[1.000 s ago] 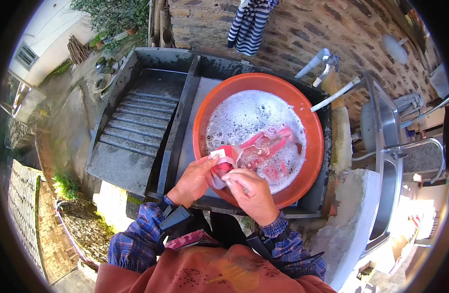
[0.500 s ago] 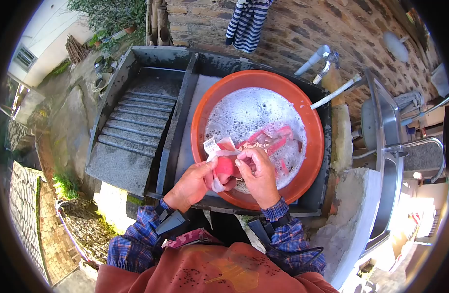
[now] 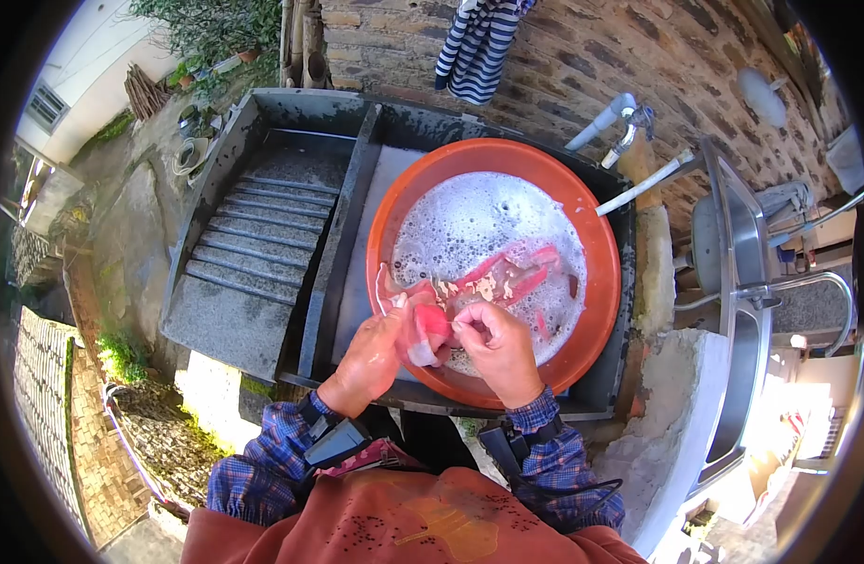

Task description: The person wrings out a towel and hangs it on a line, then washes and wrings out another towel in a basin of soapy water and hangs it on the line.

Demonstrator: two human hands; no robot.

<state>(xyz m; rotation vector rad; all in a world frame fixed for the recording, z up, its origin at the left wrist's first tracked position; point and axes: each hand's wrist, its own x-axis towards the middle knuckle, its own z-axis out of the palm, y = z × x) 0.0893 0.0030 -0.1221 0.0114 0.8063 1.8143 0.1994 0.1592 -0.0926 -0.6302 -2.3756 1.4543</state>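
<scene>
A wet pink and red garment (image 3: 430,321) with a pale edge is bunched in my left hand (image 3: 368,357), over the near left rim of an orange basin (image 3: 609,310). My left fingers are closed round the cloth. Just right of it, my right hand (image 3: 500,350) pinches thumb and fingertips together close to the cloth; what lies between them is too small to make out. Part of the red and pink cloth (image 3: 521,273) with a pale pattern trails into the soapy water (image 3: 479,211). White suds and bubbles cover much of the surface.
The basin stands in a dark stone sink (image 3: 300,362) with a ribbed washboard slab (image 3: 258,240) on the left. A tap (image 3: 625,141) and a pale pipe (image 3: 644,181) reach in at the right. Striped cloth (image 3: 477,52) hangs on the brick wall. A metal sink (image 3: 740,376) stands far right.
The white label seen at the garment's upper left is out of sight now. My right hand's pinch has shifted slightly down, off the pale edge, and the cloth in my left hand has turned.
</scene>
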